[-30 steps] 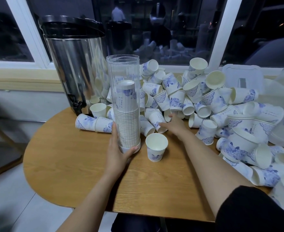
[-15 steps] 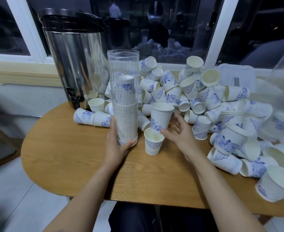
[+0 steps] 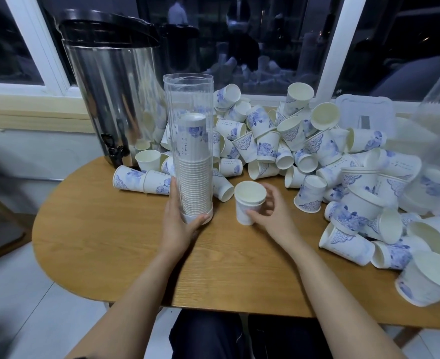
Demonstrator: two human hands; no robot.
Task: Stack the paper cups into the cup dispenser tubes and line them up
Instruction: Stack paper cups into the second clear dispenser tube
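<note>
paper cups (image 3: 304, 151) are being collected from the loose heap on the table (image 3: 105, 242) and nested. a short nested stack (image 3: 248, 206) is being held upright, mouth up, by the right hand (image 3: 270, 215), fingers curled round it, just beside the dispenser tube (image 3: 189, 151). the tube, partly filled, is being gripped at its base by the left hand (image 3: 178, 224). next, probably, the stack is needing to be inverted and lowered through the open top
</note>
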